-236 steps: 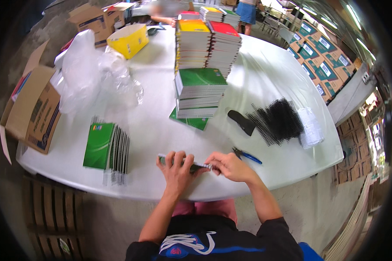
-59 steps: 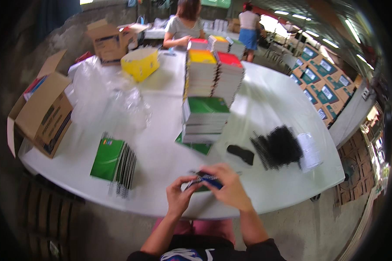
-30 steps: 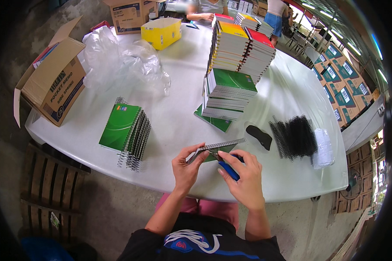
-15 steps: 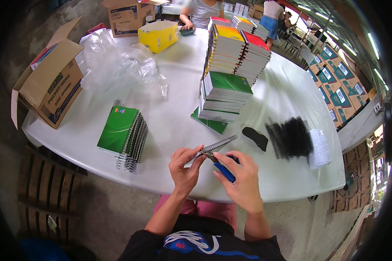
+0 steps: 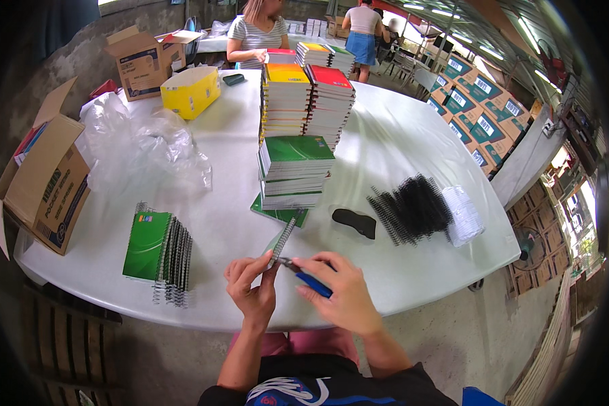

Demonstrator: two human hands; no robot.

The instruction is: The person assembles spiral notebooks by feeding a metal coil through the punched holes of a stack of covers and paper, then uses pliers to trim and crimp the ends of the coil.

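Note:
My left hand (image 5: pixel 252 289) pinches a small spiral notebook (image 5: pixel 282 242) near the table's front edge, its coil binding turned upward and slanting away from me. In my right hand (image 5: pixel 345 296) is a pair of pliers (image 5: pixel 313 284) with blue handles. The jaws meet the near end of the coil, by my left fingertips; whether they grip the wire is too small to tell. To the left lies a pile of green notebooks (image 5: pixel 146 245) with black coils sticking out along one side. A heap of loose black coils (image 5: pixel 413 211) rests to the right.
Beyond my hands rise stacks of green notebooks (image 5: pixel 296 162), yellow ones (image 5: pixel 285 95) and red ones (image 5: pixel 330 101). A dark flat object (image 5: pixel 354 223) and a white bundle (image 5: pixel 463 215) lie rightward. Clear plastic (image 5: pixel 142 149), a yellow box (image 5: pixel 191 93) and cartons (image 5: pixel 61 183) occupy the left. Another person (image 5: pixel 257 34) sits opposite.
The notebook in my left hand has swung from slanting right to pointing more directly away from me. The pliers stay at the coil's near end. My view has shifted rightward and up.

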